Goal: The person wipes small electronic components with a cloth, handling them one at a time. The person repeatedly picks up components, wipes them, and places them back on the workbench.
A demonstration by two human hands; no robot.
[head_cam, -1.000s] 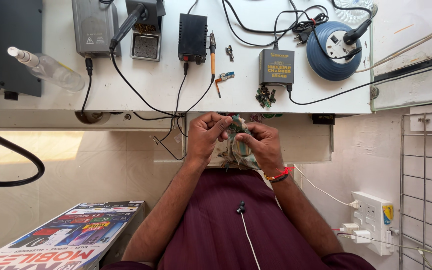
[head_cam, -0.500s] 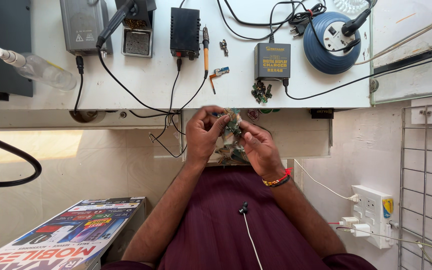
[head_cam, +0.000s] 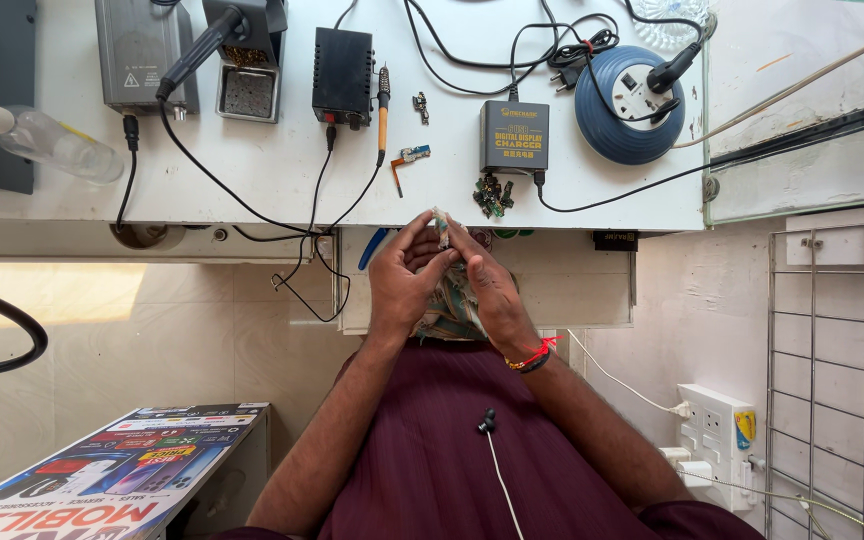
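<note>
Far out to the left of the hands, a clear spray bottle lies on the white surface, and next along stand a grey power unit and a soldering iron stand. A small black box sits up and left of the grip, with an orange-handled soldering iron lying beside it.

Now the middle: the left hand and the right hand meet just below the surface's front edge, fingers touching. Both are clenched on one thing, a small greenish circuit board pinched upright at the fingertips, with a patterned cloth bunched under the palms. It looks like close inspection or cleaning of the board, held in the air, not on the surface.

Just above the grip lie small loose parts, a grey charger box beyond them, and further right a round blue extension socket. Any next move would call for a steady pinch and fine fingertip work, as the board is tiny.
</note>
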